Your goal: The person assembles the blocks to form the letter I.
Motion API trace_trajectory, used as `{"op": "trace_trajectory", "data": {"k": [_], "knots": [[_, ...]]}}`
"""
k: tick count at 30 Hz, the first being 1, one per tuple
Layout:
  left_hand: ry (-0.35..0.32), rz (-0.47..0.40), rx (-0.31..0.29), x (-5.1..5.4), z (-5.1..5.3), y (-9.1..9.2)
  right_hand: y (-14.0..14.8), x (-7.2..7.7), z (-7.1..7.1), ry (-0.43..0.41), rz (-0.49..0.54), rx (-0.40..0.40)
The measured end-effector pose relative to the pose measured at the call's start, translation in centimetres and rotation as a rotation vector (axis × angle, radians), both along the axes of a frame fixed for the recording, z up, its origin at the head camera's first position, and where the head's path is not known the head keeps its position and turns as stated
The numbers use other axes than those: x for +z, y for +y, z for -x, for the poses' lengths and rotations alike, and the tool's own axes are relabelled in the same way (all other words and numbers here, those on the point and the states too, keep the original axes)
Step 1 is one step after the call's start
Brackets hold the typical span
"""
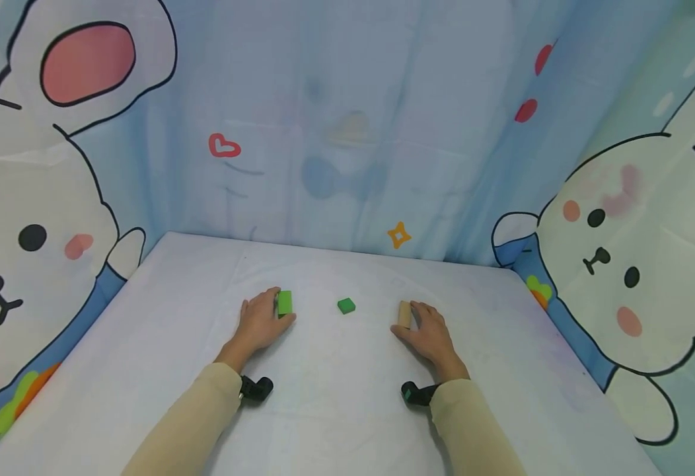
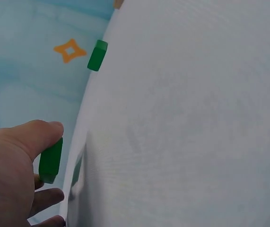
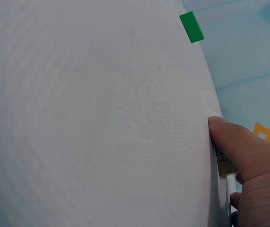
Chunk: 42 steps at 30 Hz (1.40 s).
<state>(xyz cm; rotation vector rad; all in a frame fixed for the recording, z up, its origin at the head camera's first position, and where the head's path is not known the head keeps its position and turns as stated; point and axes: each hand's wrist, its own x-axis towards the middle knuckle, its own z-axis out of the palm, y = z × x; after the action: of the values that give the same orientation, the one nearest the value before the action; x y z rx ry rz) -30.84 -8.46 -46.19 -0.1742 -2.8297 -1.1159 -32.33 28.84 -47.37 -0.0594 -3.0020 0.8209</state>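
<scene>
One light-green block point(image 1: 285, 302) is pinched at its ends by the left grip point(image 1: 259, 321), between thumb and finger; the right grip point(image 1: 431, 336) likewise pinches a pale wooden block point(image 1: 404, 314). Between them, well apart from both, a darker green block point(image 1: 346, 305) lies on the white worktop point(image 1: 341, 390).

Green blocks point(image 1: 285, 303) point(image 1: 346, 305): two; one left, one in the middle. Wooden blocks point(image 1: 404, 315): one, at right. Total blocks: three. Hands point(image 1: 259, 322) point(image 1: 432, 337): two; one left, one right. Beige sleeves point(image 1: 187, 423) point(image 1: 475, 430): two. Black wrist devices point(image 1: 256, 389) point(image 1: 417, 394): two. White-covered tables point(image 1: 335, 377): one. Curtain prints: large white animals point(image 1: 44, 185) point(image 1: 674, 264), two, one per side; carrots point(image 1: 37, 390) point(image 1: 540, 299), two, one per side; heart outlines point(image 1: 224, 154), one, far left; orange stars point(image 1: 405, 235), one, far right; red ovals point(image 1: 542, 59) point(image 1: 526, 110), two, far right.
</scene>
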Motion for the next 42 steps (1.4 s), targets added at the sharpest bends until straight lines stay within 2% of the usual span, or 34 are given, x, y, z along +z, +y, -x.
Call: {"op": "trace_trajectory", "data": {"k": [9,18,27,42], "knots": [[0.026,-0.040,-0.052,0.3,-0.9,1.0,-0.1,-0.1,-0.1,0.002,0.000,-0.004],[-0.018,-0.066,-0.081,0.6,-2.1,2.1,-0.2,0.1,-0.2,0.005,-0.005,-0.002],[-0.011,-0.051,-0.120,0.7,-3.3,2.7,-0.1,-0.1,-0.1,0.015,-0.015,-0.003],[-0.021,-0.088,-0.181,0.6,-5.1,3.1,-0.1,-0.3,0.0,0.016,-0.035,0.002]]}}
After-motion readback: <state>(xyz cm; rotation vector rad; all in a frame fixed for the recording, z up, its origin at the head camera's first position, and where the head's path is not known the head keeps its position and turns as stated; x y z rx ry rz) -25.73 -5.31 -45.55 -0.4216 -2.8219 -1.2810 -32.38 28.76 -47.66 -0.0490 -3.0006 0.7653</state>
